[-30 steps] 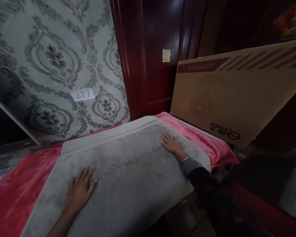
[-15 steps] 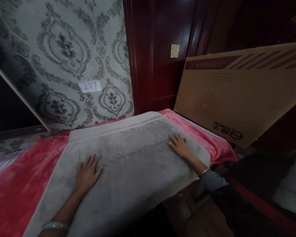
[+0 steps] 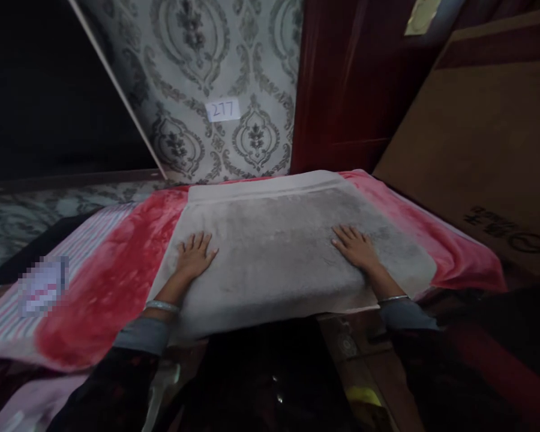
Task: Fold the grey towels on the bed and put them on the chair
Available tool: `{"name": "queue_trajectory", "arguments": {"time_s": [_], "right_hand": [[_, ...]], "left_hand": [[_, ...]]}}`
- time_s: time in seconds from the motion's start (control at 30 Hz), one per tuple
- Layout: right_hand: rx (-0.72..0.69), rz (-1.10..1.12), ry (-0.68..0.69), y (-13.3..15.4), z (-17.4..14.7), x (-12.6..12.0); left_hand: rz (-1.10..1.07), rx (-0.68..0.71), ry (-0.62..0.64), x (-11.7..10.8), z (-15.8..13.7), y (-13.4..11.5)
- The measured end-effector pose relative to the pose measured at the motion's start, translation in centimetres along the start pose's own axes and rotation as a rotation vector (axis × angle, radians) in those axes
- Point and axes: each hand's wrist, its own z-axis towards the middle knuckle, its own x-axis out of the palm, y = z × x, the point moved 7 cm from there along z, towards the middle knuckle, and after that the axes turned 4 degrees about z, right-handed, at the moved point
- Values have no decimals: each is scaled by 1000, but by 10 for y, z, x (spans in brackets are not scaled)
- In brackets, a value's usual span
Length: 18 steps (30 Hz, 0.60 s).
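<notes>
A grey plush cloth (image 3: 270,258) with a paler band along its far edge lies spread over the surface before me. My left hand (image 3: 195,255) rests palm down on its left part, fingers spread. On the right part, my right hand (image 3: 354,246) also lies flat with its fingers apart. Neither hand grips anything. Beneath the grey cloth is a red and pink blanket (image 3: 112,282), showing at the left, the right and along the back.
A striped cloth (image 3: 87,240) lies to the left. Behind stands a patterned wall with a paper marked 277 (image 3: 223,110). A dark red door panel (image 3: 342,90) and a large cardboard box (image 3: 481,138) rise at the back right. A dark screen-like panel (image 3: 58,90) is at the upper left.
The view has swung left and down, showing more of the striped cloth. Both hands stay flat on the grey cloth; the left hand now lies farther up it.
</notes>
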Motion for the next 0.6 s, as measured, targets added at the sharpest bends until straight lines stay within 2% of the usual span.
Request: {"name": "queue_trajectory", "arguments": {"time_s": [0.13,0.2,0.3,0.4,0.5,0.6], "right_hand": [[-12,-3,-25,-5,-2,8],[-12,-8,-27,-7,-1,12],[-16,-11,-29,-10,0,16],[-17,-11,-19,-11,1,16],[51,-1,53,-5,1,12],[76,18,67,32,-6,-1]], "left_hand": [[-47,-94,37,11,-44,54],[-94,-74,43,17,-70,69],[-150,-63,-11,24,-102,81],[-162,-87,-85,26,-122,86],[-151,-137,-124,19,-126,83],[-146,-117,-185,0,-116,55]]}}
